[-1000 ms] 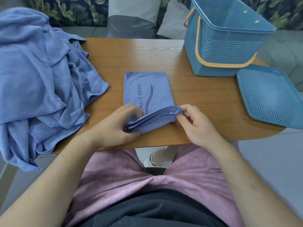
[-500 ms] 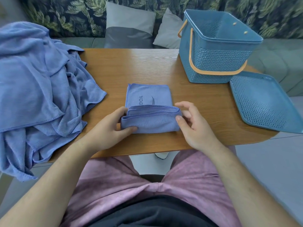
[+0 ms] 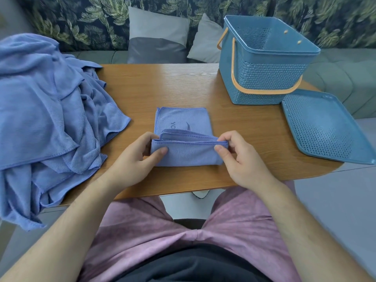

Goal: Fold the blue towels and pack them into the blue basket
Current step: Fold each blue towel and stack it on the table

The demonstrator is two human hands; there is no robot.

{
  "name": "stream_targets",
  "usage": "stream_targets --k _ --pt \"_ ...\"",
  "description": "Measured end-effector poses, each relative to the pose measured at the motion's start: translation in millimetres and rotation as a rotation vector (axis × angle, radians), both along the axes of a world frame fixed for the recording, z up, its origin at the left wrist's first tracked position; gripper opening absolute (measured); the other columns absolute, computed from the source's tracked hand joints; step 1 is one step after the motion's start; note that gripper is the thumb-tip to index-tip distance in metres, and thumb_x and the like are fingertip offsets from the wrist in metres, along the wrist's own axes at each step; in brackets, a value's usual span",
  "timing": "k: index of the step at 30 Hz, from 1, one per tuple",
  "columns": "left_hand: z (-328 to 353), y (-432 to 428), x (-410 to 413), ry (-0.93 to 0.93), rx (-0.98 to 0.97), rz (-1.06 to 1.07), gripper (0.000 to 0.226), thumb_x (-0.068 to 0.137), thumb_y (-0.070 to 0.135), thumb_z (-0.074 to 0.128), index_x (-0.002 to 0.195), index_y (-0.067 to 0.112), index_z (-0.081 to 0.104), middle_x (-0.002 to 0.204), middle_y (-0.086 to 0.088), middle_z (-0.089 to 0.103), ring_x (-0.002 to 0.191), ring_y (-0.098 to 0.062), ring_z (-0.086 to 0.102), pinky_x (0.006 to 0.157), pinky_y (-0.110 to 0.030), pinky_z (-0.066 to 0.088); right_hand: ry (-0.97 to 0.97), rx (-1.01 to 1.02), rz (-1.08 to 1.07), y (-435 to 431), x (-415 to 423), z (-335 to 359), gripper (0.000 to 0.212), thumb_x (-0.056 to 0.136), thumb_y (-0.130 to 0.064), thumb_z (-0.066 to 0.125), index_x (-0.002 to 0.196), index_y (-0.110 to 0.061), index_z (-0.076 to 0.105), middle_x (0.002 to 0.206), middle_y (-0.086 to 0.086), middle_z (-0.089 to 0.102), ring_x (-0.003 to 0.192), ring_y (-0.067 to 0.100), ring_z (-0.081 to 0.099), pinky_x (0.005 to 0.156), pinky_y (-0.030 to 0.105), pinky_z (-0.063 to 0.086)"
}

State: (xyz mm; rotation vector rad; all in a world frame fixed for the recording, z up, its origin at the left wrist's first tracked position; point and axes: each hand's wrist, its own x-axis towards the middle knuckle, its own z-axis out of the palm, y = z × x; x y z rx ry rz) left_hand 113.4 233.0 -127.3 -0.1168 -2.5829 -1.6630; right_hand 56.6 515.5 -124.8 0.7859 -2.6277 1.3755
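A small blue towel [image 3: 186,153] lies on the wooden table [image 3: 162,86], its near part folded up over the printed far part. My left hand [image 3: 134,159] pinches the fold's left end, thumb on top. My right hand [image 3: 238,157] pinches its right end between thumb and fingers. The blue basket [image 3: 266,78] with an orange handle stands open at the table's back right, nothing visible inside. A heap of unfolded blue towels [image 3: 40,110] covers the table's left side and hangs over its edge.
The basket's perforated blue lid [image 3: 325,127] lies flat at the right, partly over the table edge. Grey cushions [image 3: 158,37] and a leaf-patterned sofa back stand behind the table. My lap in pink shorts is below the front edge.
Both hands have carried the towel's near edge away from me, so the folded part covers more of the printed half. The view has tilted down.
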Motion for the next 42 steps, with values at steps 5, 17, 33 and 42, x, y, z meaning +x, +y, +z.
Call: stream_targets --k 5,17,33,42 --pt "11 8 3 0.042 0.154 0.053 0.031 0.087 0.041 0.057 0.090 0.011 0.059 0.078 0.000 0.052 0.074 -0.011 0.045 0.067 -0.028 0.036 -0.064 -0.125 0.036 -3 3 9 0.005 0.103 -0.020 0.057 0.102 -0.021 0.052 0.060 -0.009 0.053 0.053 0.005 0.038 0.055 0.021 0.031" --pt "1 25 -13 -0.011 0.205 0.406 0.010 0.100 0.038 0.058 0.100 0.027 0.058 0.068 0.011 0.055 0.059 -0.007 0.042 0.058 -0.026 0.034 -0.483 -0.393 -0.047 -13 1 4 0.042 0.092 -0.001 0.069 0.115 -0.028 0.046 0.097 0.017 0.072 0.084 0.022 0.066 0.083 0.042 0.053" --pt "-26 17 -26 0.148 -0.527 0.411 0.038 0.099 0.047 0.051 0.130 0.029 0.063 0.154 0.005 0.040 0.141 -0.018 0.034 0.111 -0.040 0.027 0.081 0.499 -0.278 -43 -19 -18 0.055 0.100 -0.046 0.051 0.150 -0.026 0.045 0.169 -0.003 0.012 0.146 0.024 0.021 0.115 0.045 0.024" --pt "-45 30 -20 0.174 -0.890 0.120 0.059 0.099 0.061 0.021 0.153 0.041 0.036 0.164 0.015 0.024 0.153 -0.008 0.016 0.124 -0.037 0.007 0.088 0.664 -0.072 -47 -8 -38 0.068 0.096 -0.066 0.014 0.158 -0.039 0.027 0.169 -0.008 0.014 0.156 0.015 0.003 0.124 0.045 0.018"
